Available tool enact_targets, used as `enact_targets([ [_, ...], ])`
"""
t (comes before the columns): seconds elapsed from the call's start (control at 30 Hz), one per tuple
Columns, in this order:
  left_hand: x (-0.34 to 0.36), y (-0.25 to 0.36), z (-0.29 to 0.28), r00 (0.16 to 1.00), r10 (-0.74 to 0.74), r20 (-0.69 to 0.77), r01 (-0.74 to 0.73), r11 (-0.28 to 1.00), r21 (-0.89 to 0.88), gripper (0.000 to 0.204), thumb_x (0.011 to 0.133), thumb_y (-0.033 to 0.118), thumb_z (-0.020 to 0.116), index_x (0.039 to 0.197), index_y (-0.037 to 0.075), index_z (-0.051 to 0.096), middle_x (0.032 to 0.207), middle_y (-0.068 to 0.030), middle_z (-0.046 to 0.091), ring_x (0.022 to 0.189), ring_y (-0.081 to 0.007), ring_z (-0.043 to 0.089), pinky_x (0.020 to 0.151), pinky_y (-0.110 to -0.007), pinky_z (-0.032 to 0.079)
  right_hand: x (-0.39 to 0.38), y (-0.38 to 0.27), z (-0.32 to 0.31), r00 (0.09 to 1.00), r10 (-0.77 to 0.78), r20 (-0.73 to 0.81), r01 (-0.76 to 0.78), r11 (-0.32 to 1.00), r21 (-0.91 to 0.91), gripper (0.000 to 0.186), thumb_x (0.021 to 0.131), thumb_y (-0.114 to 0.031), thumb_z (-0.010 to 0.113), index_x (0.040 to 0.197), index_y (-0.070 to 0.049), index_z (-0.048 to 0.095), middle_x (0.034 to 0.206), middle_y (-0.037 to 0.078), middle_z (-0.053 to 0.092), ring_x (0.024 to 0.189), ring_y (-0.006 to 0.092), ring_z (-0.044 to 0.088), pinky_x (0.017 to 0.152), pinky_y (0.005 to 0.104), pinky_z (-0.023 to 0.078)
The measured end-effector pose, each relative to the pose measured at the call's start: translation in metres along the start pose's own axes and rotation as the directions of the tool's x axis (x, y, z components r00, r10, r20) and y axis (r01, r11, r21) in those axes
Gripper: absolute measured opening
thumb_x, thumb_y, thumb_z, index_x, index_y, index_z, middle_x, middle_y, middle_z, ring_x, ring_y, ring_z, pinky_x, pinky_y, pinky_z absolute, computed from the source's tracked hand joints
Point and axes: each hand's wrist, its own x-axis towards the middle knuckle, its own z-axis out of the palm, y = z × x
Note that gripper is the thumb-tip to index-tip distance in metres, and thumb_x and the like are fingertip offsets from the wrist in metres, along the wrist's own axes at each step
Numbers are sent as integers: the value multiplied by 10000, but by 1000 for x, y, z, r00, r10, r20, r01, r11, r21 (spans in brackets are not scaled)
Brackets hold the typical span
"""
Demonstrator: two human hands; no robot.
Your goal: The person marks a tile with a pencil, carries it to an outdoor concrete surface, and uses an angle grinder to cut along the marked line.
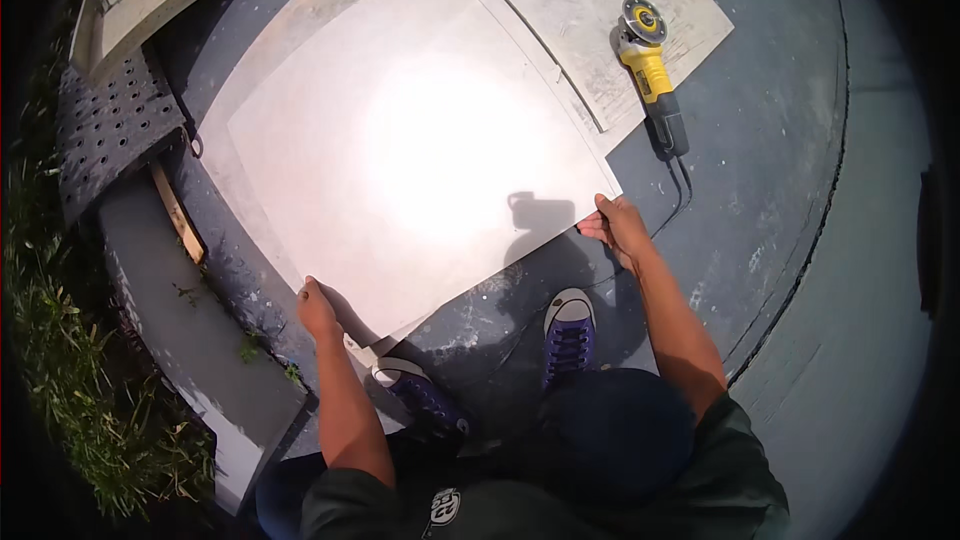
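A large white flat sheet (420,170) lies in front of me, glaring in its middle, with a phone-like shadow near its lower right. My left hand (318,310) is closed on its near left edge, the fingers partly hidden. At the near right corner, my right hand (617,228) pinches the edge between thumb and fingers, with the fingers beneath. Another pale panel (610,0) extends beyond the sheet at the upper right. A yellow and black angle grinder (651,75) rests partly on that panel, disc end away from me, its handle over the grey floor.
The grinder's cord (684,185) trails across the grey floor (770,170) past my right hand. To the left are a perforated dark metal plate (118,120), a pale slab with a cutout (175,0), a wood strip (178,215), a curb (190,310) and grass (80,380). My purple shoes (570,335) stand near the sheet.
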Motion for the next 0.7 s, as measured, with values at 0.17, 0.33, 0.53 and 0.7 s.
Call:
enact_targets([
  [0.17,-18,27,2,999,-4,46,-2,989,147,440,971,397,611,1029,-30,696,923,-108,688,818,-195,610,758,-369,492,4,-14,-10,998,-56,-21,56,998,-5,372,1045,-279,548,1139,80,532,968,185,648,818,235,693,729,331,615],
  [0.33,-15,25,0,998,37,56,-48,974,221,428,968,366,601,1091,-36,682,968,-133,702,881,-219,645,802,-368,503,10,-20,-12,999,-28,-16,27,998,-50,346,1041,-279,556,1080,65,541,947,179,654,799,232,692,736,331,614],
  [0.53,4,0,8,996,57,74,-78,946,315,416,931,339,601,1142,-12,673,1038,-173,711,980,-310,672,864,-417,506,13,-10,-34,999,14,-40,-16,998,-67,323,1034,-261,562,1036,61,536,945,193,654,785,249,701,720,337,620],
  [0.7,10,28,9,993,47,110,-97,852,514,404,911,337,579,1114,5,686,1070,-193,714,989,-347,675,878,-435,508,29,-29,-24,1000,9,-24,-10,999,-40,337,1023,-257,577,1037,77,538,959,221,653,783,275,714,698,331,624],
])
